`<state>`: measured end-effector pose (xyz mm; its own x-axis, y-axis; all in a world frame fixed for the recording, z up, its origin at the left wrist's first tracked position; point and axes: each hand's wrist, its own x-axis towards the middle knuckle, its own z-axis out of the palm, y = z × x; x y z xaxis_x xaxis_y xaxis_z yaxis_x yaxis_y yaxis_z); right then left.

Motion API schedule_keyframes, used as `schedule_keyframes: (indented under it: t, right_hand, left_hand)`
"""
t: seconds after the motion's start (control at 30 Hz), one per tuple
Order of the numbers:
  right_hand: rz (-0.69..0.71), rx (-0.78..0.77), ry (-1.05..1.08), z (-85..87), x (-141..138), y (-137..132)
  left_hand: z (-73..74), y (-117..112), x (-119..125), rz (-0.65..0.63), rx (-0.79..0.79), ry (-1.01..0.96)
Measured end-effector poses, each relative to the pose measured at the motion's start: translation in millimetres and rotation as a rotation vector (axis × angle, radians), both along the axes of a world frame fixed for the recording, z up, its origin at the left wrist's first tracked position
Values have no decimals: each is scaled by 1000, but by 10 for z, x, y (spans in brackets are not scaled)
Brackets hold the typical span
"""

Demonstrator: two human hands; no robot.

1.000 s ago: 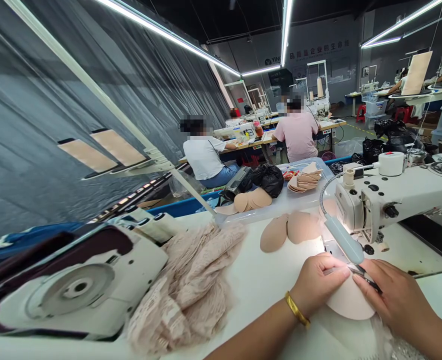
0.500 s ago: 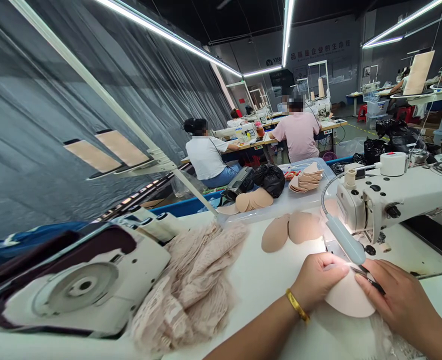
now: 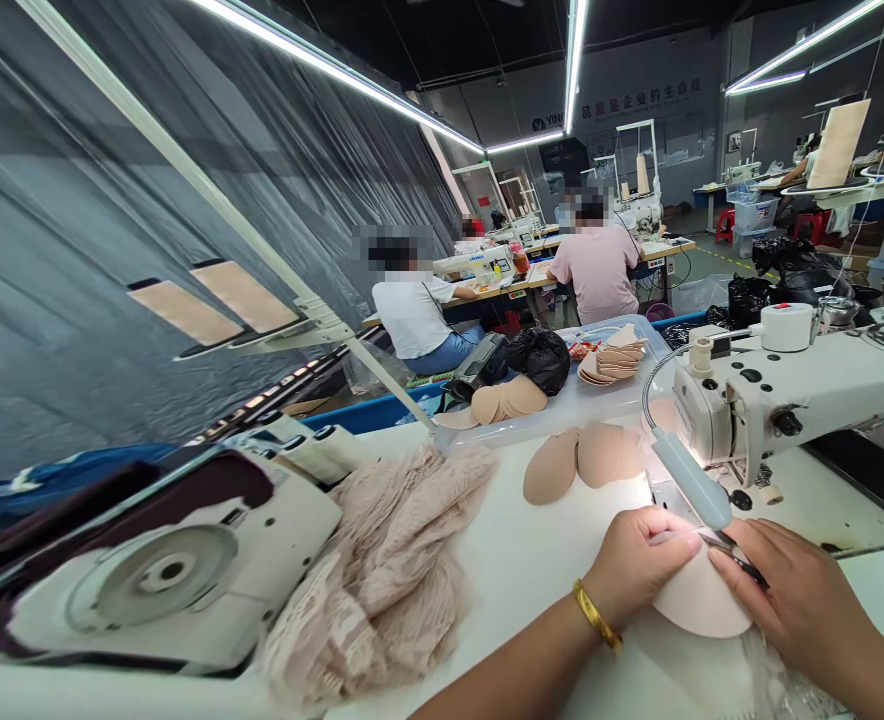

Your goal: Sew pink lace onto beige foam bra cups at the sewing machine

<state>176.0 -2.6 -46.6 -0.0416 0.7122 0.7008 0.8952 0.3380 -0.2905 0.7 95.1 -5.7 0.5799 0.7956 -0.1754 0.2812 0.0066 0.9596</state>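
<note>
One pale pad [image 3: 704, 600] was between the person's two hands, just on the near side of the lamp [image 3: 689, 480]. Its round edge pointed down toward the person. The hands hid its far end, so I could not tell its long axis. One small dark tool [image 3: 742, 562] lay slanted across it, with its long axis running from up left to down right and its tip toward the left thumb.

The left hand [image 3: 633, 560] pinched the pad, its thumb on top, and one gold bangle [image 3: 597, 615] sat on that wrist. The right hand [image 3: 794, 590] had its fingers curled around the tool, and its thumb was by the pad's edge.

One white sewing machine [image 3: 824, 390] stood just past the hands. To the left, two tan pieces [image 3: 551, 467] lay side by side on the white table [image 3: 502, 580]. Further left was one heap of lace cloth [image 3: 389, 560]. Behind, one clear tray [image 3: 581, 405] held one stack of pieces [image 3: 613, 357], too tight to count. Two big thread cones [image 3: 245, 295] leaned on the left stand. Beyond sat one person in a white shirt [image 3: 412, 318] and one in a pink shirt [image 3: 596, 265].
</note>
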Motion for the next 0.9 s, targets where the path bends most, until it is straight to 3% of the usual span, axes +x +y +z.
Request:
schedule_keyframes:
  t: [0.17, 0.47, 0.73, 0.9]
  right_hand:
    - [-13, -21, -19, 16, -5, -7]
    - [-27, -24, -24, -1, -16, 0]
    - [-15, 5, -17, -14, -23, -5]
    - [-24, 31, -25, -28, -42, -2]
  left_hand:
    - [11, -2, 1, -9, 25, -7]
    - [-37, -34, 7, -2, 231, 15]
    - [-36, -15, -7, -24, 114, -15]
    - [-63, -36, 5, -3, 220, 0]
